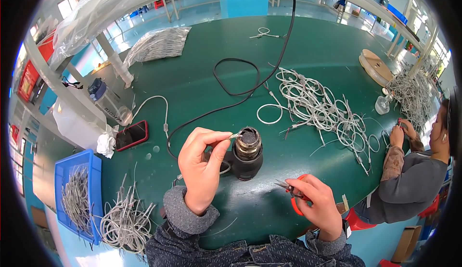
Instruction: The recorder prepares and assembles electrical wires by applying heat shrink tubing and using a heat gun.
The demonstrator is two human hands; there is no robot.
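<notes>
Right hand, nearest: closed on red-handled metal pliers. Left hand: pinches thin grey wire end at mouth of black cylindrical heat gun, upright on green worktop. Risk: fingertips close to nozzle, burn likely if wire slips.

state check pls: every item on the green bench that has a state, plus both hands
left hand: pinching a thin wire end over the heat gun's nozzle
right hand: gripping red-handled pliers, tips toward the gun
heat gun: upright, nozzle up
phone: flat, screen dark
blue bin: holds grey cables
cable pile: loose, tangled
</notes>
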